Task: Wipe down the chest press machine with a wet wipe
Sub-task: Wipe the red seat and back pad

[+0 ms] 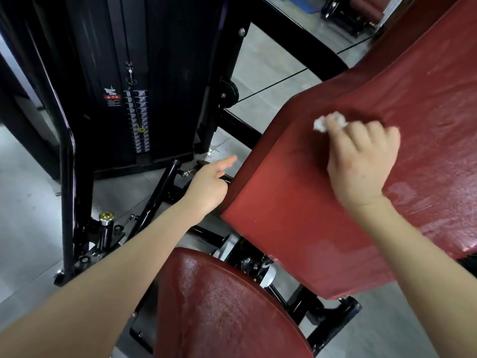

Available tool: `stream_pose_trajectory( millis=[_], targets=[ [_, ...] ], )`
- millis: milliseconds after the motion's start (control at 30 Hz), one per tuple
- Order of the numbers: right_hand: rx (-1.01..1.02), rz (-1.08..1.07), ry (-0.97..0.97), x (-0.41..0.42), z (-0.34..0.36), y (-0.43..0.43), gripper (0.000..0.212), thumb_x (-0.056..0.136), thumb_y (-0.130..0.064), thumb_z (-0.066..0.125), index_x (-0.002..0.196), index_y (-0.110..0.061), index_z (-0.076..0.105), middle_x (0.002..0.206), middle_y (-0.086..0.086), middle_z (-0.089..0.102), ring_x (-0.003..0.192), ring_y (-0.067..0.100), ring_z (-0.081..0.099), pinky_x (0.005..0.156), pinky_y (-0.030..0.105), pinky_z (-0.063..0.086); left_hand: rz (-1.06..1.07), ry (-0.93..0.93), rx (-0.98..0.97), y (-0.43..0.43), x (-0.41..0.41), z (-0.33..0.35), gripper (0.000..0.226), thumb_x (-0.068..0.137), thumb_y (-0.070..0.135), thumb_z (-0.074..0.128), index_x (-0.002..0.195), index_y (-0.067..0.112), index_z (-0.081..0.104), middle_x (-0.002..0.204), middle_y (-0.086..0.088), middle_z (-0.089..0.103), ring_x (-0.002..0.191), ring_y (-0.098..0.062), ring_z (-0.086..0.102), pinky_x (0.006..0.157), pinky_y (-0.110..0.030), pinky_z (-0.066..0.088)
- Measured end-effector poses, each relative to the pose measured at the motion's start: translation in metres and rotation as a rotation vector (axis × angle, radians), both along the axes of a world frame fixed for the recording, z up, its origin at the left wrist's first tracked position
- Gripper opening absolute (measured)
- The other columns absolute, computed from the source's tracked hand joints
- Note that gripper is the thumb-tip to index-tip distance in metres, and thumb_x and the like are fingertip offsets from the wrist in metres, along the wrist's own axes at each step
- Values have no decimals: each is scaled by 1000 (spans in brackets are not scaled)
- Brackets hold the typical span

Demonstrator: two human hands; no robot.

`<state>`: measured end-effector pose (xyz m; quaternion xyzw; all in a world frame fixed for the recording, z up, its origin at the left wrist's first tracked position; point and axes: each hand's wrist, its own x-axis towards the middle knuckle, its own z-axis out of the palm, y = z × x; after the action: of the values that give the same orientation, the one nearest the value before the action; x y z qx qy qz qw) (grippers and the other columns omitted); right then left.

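Pinching wet wipe [327, 122], right grip [361, 161] presses it onto backrest pad [426, 86]; left grip [206, 187] closure: cannot tell.

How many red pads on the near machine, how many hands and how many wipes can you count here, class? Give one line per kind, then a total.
Red pads: 2 (back pad, seat pad)
Hands: 2 (left hand, right hand)
Wipes: 1 (wipe, in the right hand)
Total: 5
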<state>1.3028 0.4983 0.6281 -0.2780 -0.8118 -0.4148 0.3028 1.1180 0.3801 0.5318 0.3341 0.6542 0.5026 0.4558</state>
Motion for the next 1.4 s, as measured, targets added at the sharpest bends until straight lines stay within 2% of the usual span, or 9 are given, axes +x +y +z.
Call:
stream_pose_trajectory(
  millis=[100, 233, 300, 367, 533, 667, 833, 1100, 1400],
  targets=[
    [-25, 66, -58, -21, -27, -12, 22, 94, -7, 49, 89, -8, 70, 62, 6, 50, 56, 24, 38, 56, 34, 18, -62, 28, -65, 7, 2, 5, 74, 80, -19, 27, 135, 25, 48, 137, 11, 46, 117, -7, 51, 84, -8, 38],
    [-292, 263, -630, -11, -120, -44, 30, 83, 1, 41, 88, -3, 71, 82, 10, 64, 59, 24, 53, 62, 36, 24, -141, 5, -107, 16, 0, 2, 74, 81, -16, 25, 135, 30, 47, 140, 6, 47, 78, 1, 50, 57, -6, 39],
    [-265, 260, -753, -3, -126, -46, 33, 84, 2, 41, 92, -1, 72, 87, 9, 66, 64, 24, 54, 64, 36, 24, -162, 21, -117, 19, -3, 2, 71, 83, -15, 26, 135, 29, 48, 142, 6, 45, 90, -2, 54, 67, -13, 40],
    [-264, 234, -623, -8, -102, -40, 38, 90, 0, 37, 87, -8, 74, 78, 3, 64, 61, 21, 49, 60, 35, 21, -196, 37, -131, 20, -8, 5, 68, 85, -14, 24, 135, 26, 49, 145, 6, 42, 123, -10, 46, 86, -16, 36],
    [11, 5, -101, -22, -10, -6, 16, 92, -15, 60, 92, -14, 75, 62, 0, 55, 55, 21, 42, 56, 33, 21, -168, 2, -127, 22, -28, 8, 67, 84, -17, 24, 133, 21, 51, 135, 2, 51, 129, -15, 40, 99, -22, 32],
    [-158, 105, -315, -44, -62, -26, 15, 86, -5, 59, 92, -7, 73, 68, 3, 57, 54, 22, 45, 58, 35, 21, -69, -29, -124, 19, -41, 3, 69, 81, -18, 24, 129, 21, 55, 131, -1, 55, 126, -17, 44, 110, -39, 33],
    [-251, 57, -678, -59, -90, -49, 14, 74, -3, 66, 87, -3, 73, 79, 7, 63, 59, 22, 49, 64, 37, 24, -90, -59, -108, 18, -45, 10, 68, 80, -17, 27, 126, 23, 56, 128, 4, 56, 122, -11, 46, 108, -37, 35],
    [6, -345, 87, -58, 44, -2, 18, 96, -11, 52, 90, -7, 69, 60, 5, 44, 54, 23, 39, 56, 34, 23, -118, -17, 18, 47, -42, 59, 59, 83, -13, 32, 116, 25, 63, 121, 9, 60, 115, -5, 50, 94, -19, 37],
    [-340, -29, -450, -7, -72, -47, 46, 95, 3, 13, 135, 0, 36, 83, 4, 37, 70, 22, 33, 64, 33, 24, -371, 26, 143, 64, -19, 71, 73, 84, -18, 34, 140, 29, 40, 139, 11, 42, 126, -1, 39, 110, -23, 30]
  ],
)
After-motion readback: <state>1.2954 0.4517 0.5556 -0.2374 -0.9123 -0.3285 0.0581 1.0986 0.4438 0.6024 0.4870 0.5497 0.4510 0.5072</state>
